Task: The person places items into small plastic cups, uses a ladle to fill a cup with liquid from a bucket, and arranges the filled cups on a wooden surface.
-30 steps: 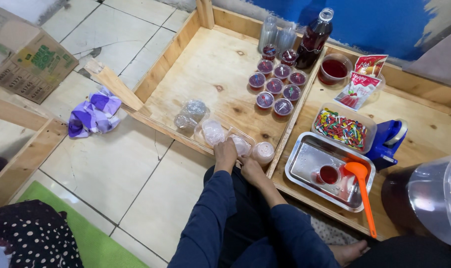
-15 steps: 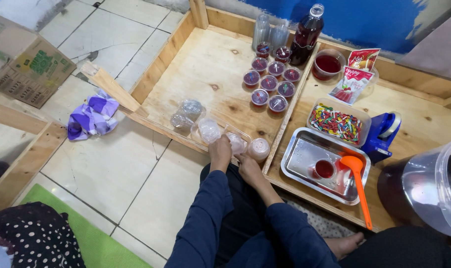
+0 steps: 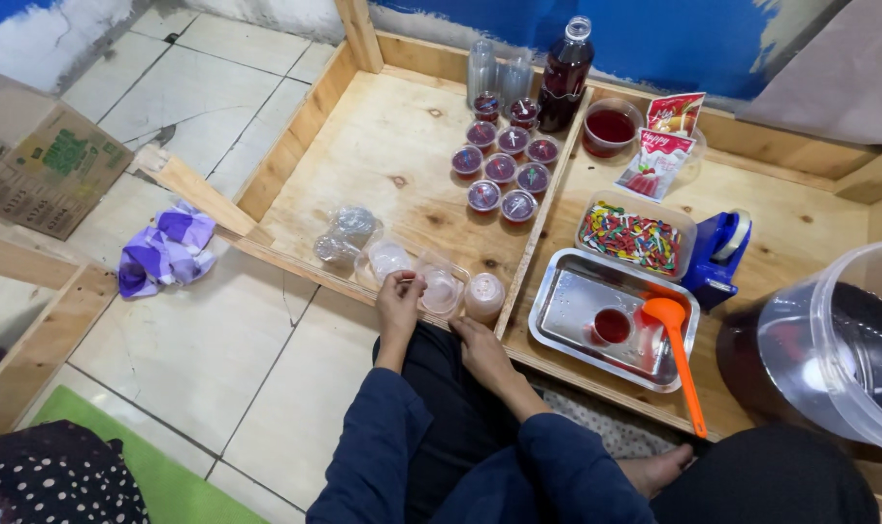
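My left hand rests at the near edge of the shallow wooden tray, its fingertips pinching the rim of a small clear plastic cup that lies there on its side. My right hand sits just below and to the right, fingers loosely curled and touching the base of a stack of clear cups; I cannot tell whether it truly grips the stack. The clear cup lies tipped over, its open mouth turned up toward me, and its long axis runs roughly along the tray's near edge, from left to right. To handle it well I judge that I should pinch lightly at the rim, since thin plastic buckles, and steady the neighbouring stack with my other hand so that one cup comes free alone. More loose clear cups in a crumpled plastic bag lie to the left along the same edge. Toward the far right corner of the tray stands a cluster of small filled cups, dark red under clear lids, with a dark red bottle behind them. Across the wooden divider, a metal tray holds a red puddle and an orange ladle; beyond it is a tub of coloured sprinkles. A big clear bucket of dark liquid stands at the right edge.
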